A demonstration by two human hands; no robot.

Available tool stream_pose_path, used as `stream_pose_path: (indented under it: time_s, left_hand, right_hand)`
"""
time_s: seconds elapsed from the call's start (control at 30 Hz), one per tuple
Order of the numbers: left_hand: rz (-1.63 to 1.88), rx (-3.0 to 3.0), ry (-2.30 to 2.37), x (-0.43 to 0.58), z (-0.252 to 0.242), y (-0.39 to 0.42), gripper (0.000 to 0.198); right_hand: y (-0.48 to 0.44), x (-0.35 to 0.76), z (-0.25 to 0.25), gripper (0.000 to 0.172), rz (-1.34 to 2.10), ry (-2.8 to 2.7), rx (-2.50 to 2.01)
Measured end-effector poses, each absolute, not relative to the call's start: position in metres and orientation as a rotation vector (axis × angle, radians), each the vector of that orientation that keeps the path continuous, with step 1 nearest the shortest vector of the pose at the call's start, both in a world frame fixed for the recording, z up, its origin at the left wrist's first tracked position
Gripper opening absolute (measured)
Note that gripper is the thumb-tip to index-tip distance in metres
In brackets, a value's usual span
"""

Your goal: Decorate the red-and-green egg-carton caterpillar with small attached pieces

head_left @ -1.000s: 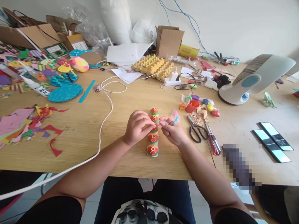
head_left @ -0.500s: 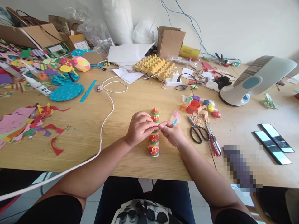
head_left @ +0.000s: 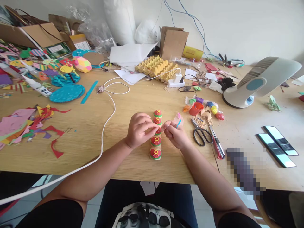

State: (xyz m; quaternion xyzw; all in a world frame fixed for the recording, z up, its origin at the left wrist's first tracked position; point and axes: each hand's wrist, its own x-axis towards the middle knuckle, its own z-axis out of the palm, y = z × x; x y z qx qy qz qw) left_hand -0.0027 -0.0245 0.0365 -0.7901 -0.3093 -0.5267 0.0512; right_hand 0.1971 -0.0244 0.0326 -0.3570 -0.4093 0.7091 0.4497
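Now a narrow gap parts our two hands' fingertips, where half a second ago they met over the row of red-topped figures (head_left: pixel 156 141). The row stands on the table (head_left: pixel 128 169) straight in front of us, five rounded pieces with green bands and yellow loops, running away from our body. Our left hand (head_left: pixel 140 130) hangs at its left side, thumb and forefinger drawn narrowly together before the third piece, which they partly cover; whether a tiny bit sits between those tips we cannot tell. Our right hand (head_left: pixel 174 133) has moved only slightly, its fingers curled in and its thumb close to the forefinger, with a slim blue piece (head_left: pixel 178 123) tucked in the grip and poking out past the knuckles. What the tips of this hand pinch, if anything, is too small to make out. We take the parting as a small readjustment within close fingertip work at the third piece, since both hands stay right beside it. The figures keep their line, and the scissors (head_left: pixel 201 135) and the cutter (head_left: pixel 217 144) lie untouched to our right.
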Motion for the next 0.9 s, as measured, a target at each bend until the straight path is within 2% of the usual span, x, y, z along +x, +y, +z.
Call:
stream_pose_path:
  time_s: [0.2, 0.3, 0.43, 0.67, 0.83, 0.9]
  left_hand:
    - [-1.622, -2.482, -0.947, -0.0024, 0.0333, -0.0232, 0.006]
    - [-1.611, -2.509, -0.954, -0.0019, 0.0328, -0.0234, 0.003]
    - [-1.577, -2.536, -0.986, -0.0020, 0.0323, -0.0231, 0.005]
    - [-1.547, -2.542, -0.897, -0.0032, 0.0320, -0.0225, 0.007]
    - [-1.565, -2.542, -0.982, -0.0028, 0.0327, -0.0226, 0.001]
    - [-1.566, -2.529, -1.007, -0.0026, 0.0322, -0.0222, 0.004]
  right_hand:
    - [-0.0242, 0.2005, 0.0381, 0.014, 1.908, -0.917, -0.834]
    - [-0.0269, 0.1981, 0.0366, 0.023, 1.955, -0.959, -0.856]
    - [-0.0305, 0.1946, 0.0334, 0.036, 1.838, -1.091, -0.917]
    - [-0.0283, 0.1958, 0.0298, 0.037, 1.761, -1.102, -0.955]
    - [-0.0267, 0.1959, 0.0342, 0.035, 1.768, -0.980, -0.942]
    - [-0.0266, 0.1959, 0.0354, 0.038, 1.792, -0.980, -0.938]
